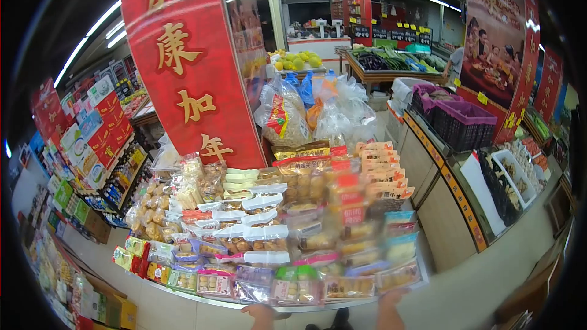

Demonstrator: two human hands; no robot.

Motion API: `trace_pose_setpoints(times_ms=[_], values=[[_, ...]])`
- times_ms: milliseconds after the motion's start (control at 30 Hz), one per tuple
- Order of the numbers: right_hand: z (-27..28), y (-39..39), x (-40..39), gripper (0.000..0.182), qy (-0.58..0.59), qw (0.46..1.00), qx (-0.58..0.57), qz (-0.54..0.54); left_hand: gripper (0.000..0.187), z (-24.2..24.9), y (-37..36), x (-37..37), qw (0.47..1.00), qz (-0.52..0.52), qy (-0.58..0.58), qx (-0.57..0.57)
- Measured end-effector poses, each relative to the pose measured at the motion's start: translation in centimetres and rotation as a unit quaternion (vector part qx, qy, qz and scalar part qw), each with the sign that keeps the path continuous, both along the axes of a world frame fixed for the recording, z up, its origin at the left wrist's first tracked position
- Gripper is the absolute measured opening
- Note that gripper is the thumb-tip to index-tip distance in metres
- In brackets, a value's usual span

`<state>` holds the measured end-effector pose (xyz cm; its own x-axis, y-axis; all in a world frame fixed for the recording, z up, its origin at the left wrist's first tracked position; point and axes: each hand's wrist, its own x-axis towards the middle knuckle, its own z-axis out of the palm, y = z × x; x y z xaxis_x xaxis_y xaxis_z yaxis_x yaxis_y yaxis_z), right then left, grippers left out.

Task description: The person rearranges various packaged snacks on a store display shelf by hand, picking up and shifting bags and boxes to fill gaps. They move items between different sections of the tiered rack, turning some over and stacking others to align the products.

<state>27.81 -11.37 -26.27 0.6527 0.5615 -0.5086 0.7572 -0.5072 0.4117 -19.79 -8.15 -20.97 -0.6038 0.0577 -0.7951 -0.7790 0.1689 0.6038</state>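
Note:
My left hand (260, 313) is at the bottom of the view, just below the front edge of a display table (226, 304). A thin dark shape lies beside it, and its fingers are not clear. Blurred by motion, my right hand (391, 303) is at the table's front right, close to a clear-wrapped snack pack (398, 276); contact cannot be made out. Rows of bagged snacks cover the table, among them a pack with a green label (296, 285) and white-topped bags (264, 232). A red-labelled upright shape (348, 198) looks smeared.
Behind the snacks stand a red banner pillar (183, 61) and large clear bags (284, 113). On the right is a counter (437, 177) with purple-lined crates (461, 123). Stocked shelves (104, 146) are at left, a vegetable stand (391, 73) behind. Part of a person (454, 64) shows near it.

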Motion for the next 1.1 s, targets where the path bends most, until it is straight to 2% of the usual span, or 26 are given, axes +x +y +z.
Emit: trace_pose_setpoints(times_ms=[133, 267, 367, 400, 467, 633, 933, 1100], values=[[-1.3, 0.2, 0.1, 0.072, -0.030, 0.998, -0.032, 0.038, 0.045, -0.7, 0.8, -0.2, 1.000, 0.000, 0.006, -0.010], [-4.8, 0.4, 1.2, 0.066, -0.055, 0.995, -0.086, 0.009, 0.047, -0.9, 1.6, 0.0, 1.000, 0.003, 0.009, -0.028], [0.4, 1.2, -0.3, 0.059, 0.003, 0.997, -0.073, -0.034, 0.048, -1.4, 1.8, 0.1, 0.999, 0.008, 0.019, -0.040], [-1.3, 0.6, 0.0, 0.059, 0.005, 0.996, -0.084, -0.031, 0.048, -1.4, 1.9, 0.1, 0.999, 0.010, 0.021, -0.046], [-4.5, 0.4, 1.0, 0.055, 0.045, 0.978, 0.037, -0.201, 0.049, -1.6, 1.8, 0.1, 0.998, 0.016, 0.021, -0.054], [-5.0, -0.6, 1.1, 0.061, 0.021, 0.994, -0.048, -0.097, 0.051, -2.0, 1.8, -0.3, 0.997, 0.025, 0.025, -0.074], [-4.9, -0.2, 2.0, 0.079, 0.008, 0.993, -0.078, -0.087, 0.054, -2.4, 2.2, -0.4, 0.994, 0.037, 0.023, -0.098], [-2.4, 0.2, 1.2, 0.091, 0.028, 0.994, -0.093, -0.042, 0.056, -3.0, 3.0, -0.2, 0.992, 0.007, 0.038, -0.123]])
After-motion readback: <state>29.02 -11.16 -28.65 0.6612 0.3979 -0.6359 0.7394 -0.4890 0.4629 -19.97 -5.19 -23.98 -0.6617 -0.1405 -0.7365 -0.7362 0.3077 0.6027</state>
